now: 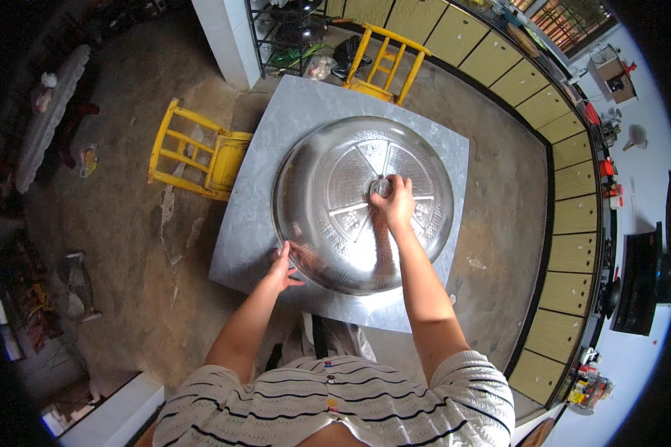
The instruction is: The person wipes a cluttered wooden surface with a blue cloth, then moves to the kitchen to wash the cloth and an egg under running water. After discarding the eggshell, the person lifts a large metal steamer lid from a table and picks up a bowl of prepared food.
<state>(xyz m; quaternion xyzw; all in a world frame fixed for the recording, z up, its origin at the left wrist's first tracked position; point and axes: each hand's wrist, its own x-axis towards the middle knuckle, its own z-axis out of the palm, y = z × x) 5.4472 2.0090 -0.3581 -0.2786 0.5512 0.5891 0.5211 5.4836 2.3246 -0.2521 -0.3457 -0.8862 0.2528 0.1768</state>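
A large, shiny, see-through domed food cover (309, 182) with a patterned top lies over the grey square table (298, 100). My right hand (397, 205) is closed round the round knob (381, 187) at the dome's crown, thumb on one side and fingers on the other. Down at the near left part of the rim, my left hand (281, 273) has its fingers spread, with a fingertip at or against the edge. Whatever lies beneath the dome cannot be made out through the glare.
One yellow chair (194, 153) stands by the table's left side, another yellow chair (386, 63) at its far edge. A dark rack (291, 37) stands beyond, near a white pillar (235, 37). Pale green cabinets (566, 227) curve along the right.
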